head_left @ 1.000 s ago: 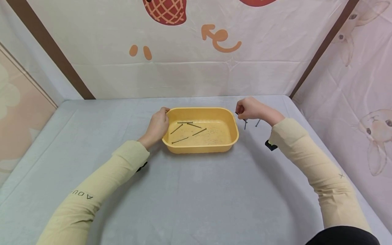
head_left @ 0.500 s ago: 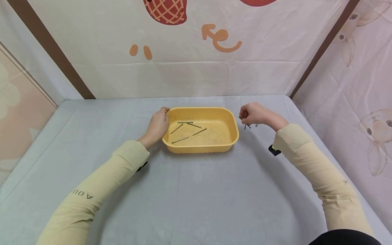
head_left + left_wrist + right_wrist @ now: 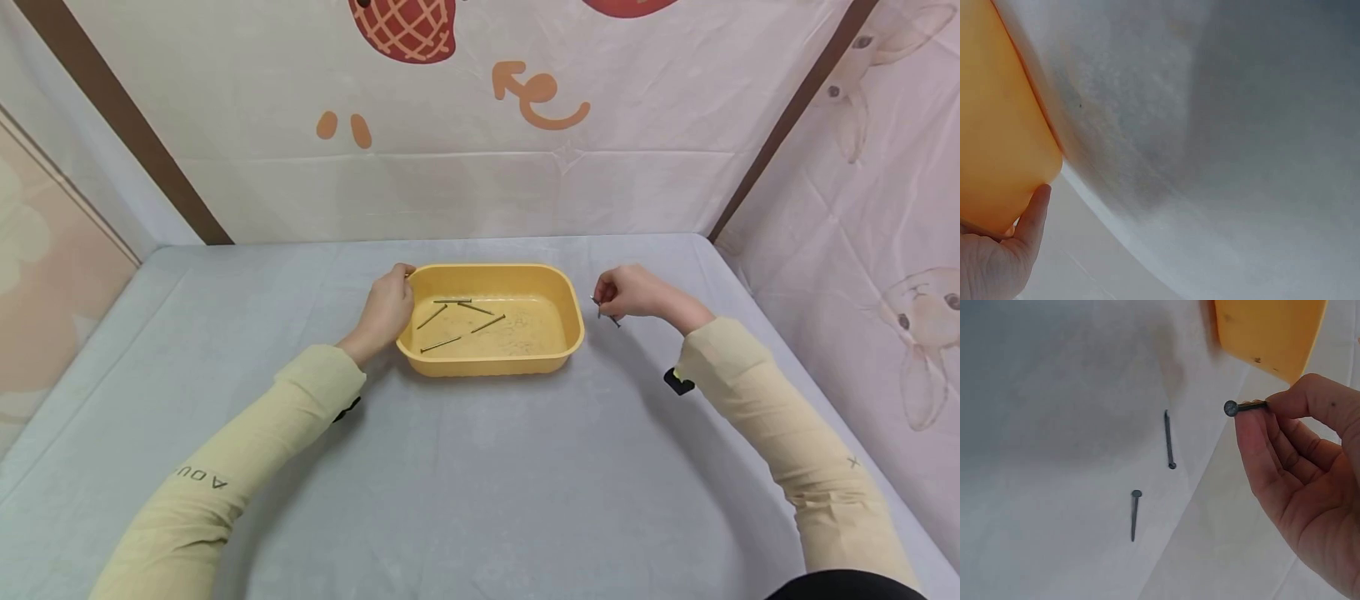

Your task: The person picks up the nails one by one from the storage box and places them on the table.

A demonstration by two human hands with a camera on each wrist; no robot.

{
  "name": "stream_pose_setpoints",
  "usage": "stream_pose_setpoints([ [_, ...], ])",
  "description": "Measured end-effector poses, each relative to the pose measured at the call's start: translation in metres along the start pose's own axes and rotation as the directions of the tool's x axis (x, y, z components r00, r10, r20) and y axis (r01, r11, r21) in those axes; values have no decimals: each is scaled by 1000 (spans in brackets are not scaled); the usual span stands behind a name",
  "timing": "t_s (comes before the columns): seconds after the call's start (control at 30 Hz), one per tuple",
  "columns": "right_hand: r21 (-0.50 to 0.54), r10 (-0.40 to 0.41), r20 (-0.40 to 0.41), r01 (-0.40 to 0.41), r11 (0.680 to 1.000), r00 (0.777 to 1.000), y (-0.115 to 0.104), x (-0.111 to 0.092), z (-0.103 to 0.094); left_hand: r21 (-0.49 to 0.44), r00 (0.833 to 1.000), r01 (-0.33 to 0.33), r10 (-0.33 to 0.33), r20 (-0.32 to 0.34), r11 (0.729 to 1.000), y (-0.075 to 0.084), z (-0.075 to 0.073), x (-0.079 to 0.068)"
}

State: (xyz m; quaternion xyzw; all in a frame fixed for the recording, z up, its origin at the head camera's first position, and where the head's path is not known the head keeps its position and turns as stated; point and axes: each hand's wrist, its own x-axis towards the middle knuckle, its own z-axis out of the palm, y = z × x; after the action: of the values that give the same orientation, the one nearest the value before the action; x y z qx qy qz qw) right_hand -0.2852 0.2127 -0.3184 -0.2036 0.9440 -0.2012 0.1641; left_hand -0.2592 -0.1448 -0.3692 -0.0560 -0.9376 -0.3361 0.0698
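On the pale blue cloth-covered desk (image 3: 480, 483), we've got a yellow, rounded-rectangular, plastic-looking tray (image 3: 487, 367); left hand (image 3: 386, 310) fingers grip its left end, probably steadying it. Five slim dark metal nails (image 3: 489, 323) lie inside. Beside its right end, right hand (image 3: 637, 292) fingers pinch another nail (image 3: 1249, 407) by the shaft, head jutting out, likely for control; two loose nails (image 3: 1169, 439) lie on the desk nearby.

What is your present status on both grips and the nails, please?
Left grip holds yellow tray. Right grip pinches one nail beside tray. Five nails in tray, two more on tabletop. Nothing visibly in the way.
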Motion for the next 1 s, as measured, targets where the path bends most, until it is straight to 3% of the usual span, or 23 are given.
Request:
stream_pose_setpoints([
  [1.0,109,64,36,-67,992,997,28,-15,24,3,1000,5,-5,14,1000,0,-1,-1],
])
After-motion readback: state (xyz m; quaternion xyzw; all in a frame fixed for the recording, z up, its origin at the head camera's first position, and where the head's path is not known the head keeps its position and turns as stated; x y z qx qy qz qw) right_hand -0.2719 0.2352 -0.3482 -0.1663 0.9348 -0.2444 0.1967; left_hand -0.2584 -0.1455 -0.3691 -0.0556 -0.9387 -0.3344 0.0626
